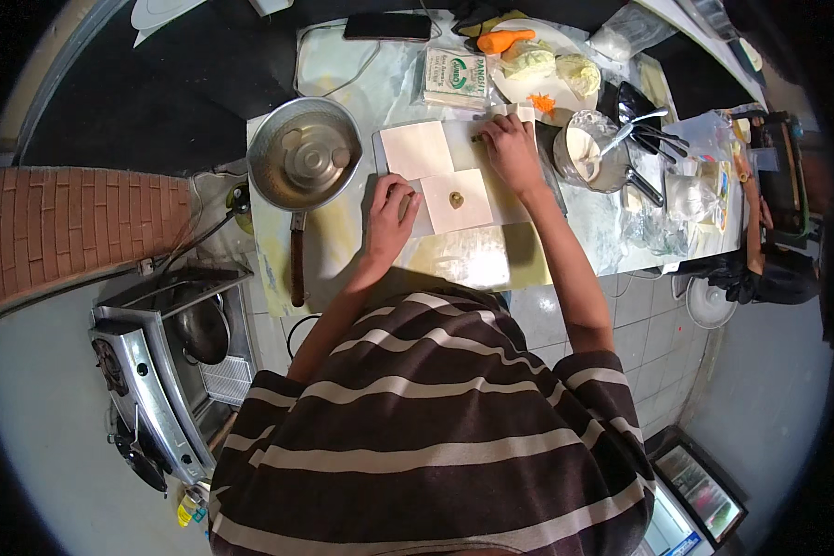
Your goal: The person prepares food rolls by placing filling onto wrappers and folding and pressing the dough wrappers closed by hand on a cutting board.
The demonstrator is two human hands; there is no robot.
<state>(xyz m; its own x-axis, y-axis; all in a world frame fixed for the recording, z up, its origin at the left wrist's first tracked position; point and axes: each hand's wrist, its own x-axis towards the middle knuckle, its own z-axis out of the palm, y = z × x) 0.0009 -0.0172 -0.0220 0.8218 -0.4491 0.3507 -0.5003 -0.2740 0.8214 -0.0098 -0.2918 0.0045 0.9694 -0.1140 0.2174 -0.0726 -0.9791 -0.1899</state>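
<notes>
Two pale square dough wrappers lie overlapping at a corner on a pale board (514,208). The upper-left wrapper (417,149) is bare; the lower wrapper (456,212) carries a small brownish-green lump of filling (456,200) near its middle. My left hand (391,219) rests by the board's left edge, beside the wrappers, its thumb apart from the bent fingers. My right hand (514,153) reaches to the board's far right, its fingertips at another pale wrapper (525,111). A small dark green bit (477,137) shows beside its fingers; whether it is held is unclear.
A metal saucepan (306,160) stands left, its handle towards me. Beyond the board are a wrapper packet (455,76), a phone (387,27), and a plate (507,87) with carrot and cabbage. A pot (587,153) holding pale batter stands right. A co-worker's arm (754,229) shows far right.
</notes>
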